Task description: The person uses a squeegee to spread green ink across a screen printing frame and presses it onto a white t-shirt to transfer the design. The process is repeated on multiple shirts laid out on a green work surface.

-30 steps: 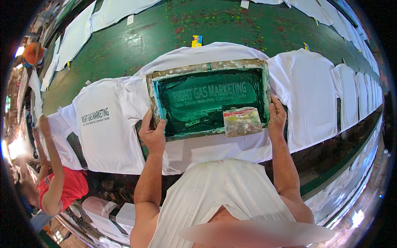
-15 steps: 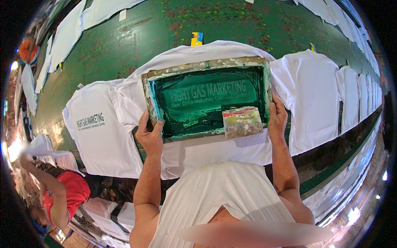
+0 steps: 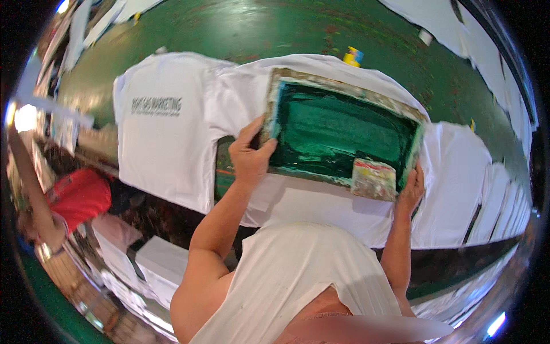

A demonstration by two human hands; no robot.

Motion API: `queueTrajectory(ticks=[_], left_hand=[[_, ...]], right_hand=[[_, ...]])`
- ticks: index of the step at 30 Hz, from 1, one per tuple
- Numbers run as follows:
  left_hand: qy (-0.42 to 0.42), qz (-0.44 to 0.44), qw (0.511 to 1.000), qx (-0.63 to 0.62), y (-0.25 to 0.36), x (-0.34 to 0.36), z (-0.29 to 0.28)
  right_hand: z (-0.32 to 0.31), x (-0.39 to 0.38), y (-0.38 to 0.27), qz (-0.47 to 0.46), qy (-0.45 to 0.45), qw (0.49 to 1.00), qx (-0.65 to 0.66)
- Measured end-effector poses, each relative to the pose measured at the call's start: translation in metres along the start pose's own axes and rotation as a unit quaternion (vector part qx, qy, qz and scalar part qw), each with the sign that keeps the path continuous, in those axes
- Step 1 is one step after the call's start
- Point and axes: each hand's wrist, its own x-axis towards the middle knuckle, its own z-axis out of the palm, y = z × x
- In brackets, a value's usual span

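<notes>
A frame (image 3: 348, 93) is being gripped by the half-closed left hand (image 3: 251, 156) and right hand (image 3: 411, 190). A block (image 3: 373, 180) is being carried on its rim.

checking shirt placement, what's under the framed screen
A white shirt shows past the upper and lower edges of the framed screen. The part directly beneath is covered, so any print there can't be seen, nor whether the two touch.
</notes>
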Motion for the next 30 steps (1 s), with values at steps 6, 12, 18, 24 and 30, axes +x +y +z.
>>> queueTrajectory(ticks=[6, 12, 18, 24, 30], left_hand=[[0.024, 0.074, 0.996, -0.038, -0.005, 0.002, 0.008], [0.021, 0.092, 0.995, 0.014, -0.003, 0.003, 0.006], [0.037, 0.044, 0.998, -0.038, -0.001, 0.004, 0.009], [0.017, 0.014, 0.998, -0.055, -0.002, 0.003, 0.006], [0.006, 0.004, 0.999, -0.037, -0.003, 0.007, 0.006]], right_hand=[[0.0, 0.002, 0.005, -0.009, -0.021, 0.997, 0.071], [-0.002, 0.01, 0.021, -0.012, -0.023, 0.991, 0.128], [-0.006, 0.014, 0.029, -0.037, -0.044, 0.992, 0.115], [-0.001, 0.008, 0.019, -0.06, -0.014, 0.997, 0.041], [0.006, 0.003, 0.007, -0.036, 0.003, 0.995, 0.089]])
